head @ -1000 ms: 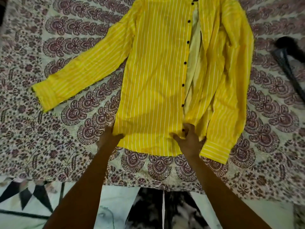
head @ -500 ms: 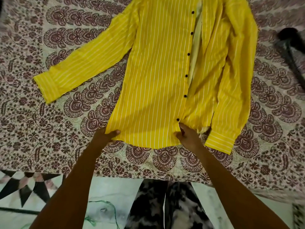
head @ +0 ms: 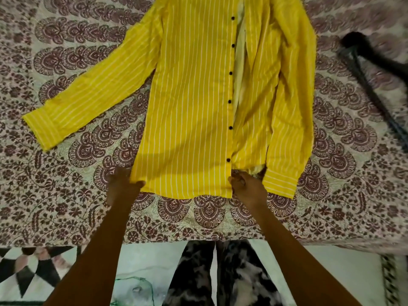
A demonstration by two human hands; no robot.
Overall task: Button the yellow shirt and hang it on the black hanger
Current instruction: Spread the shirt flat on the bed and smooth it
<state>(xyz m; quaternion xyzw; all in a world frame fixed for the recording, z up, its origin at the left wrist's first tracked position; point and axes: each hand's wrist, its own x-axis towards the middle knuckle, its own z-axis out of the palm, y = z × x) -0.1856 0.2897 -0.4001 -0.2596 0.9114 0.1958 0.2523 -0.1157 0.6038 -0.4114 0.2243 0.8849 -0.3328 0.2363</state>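
Note:
The yellow white-striped shirt (head: 194, 102) lies front up on the patterned bed cover, unbuttoned, with a row of black buttons (head: 230, 100) down its left panel. The other front panel is bunched to the right under the folded right sleeve (head: 291, 120); the left sleeve stretches out toward the left. My left hand (head: 120, 186) pinches the hem's lower left corner. My right hand (head: 247, 186) grips the hem at the bottom of the button edge. The black hanger (head: 371, 89) lies blurred at the right edge of the bed.
The paisley bed cover (head: 66, 184) spans the whole bed, its front edge running just below my hands. Below it are a tiled floor with a black star pattern (head: 28, 272) and my patterned trousers (head: 216, 279).
Both hands have pulled the hem toward me, flattening and straightening the left front panel. The open gap between the panels has narrowed at the bottom.

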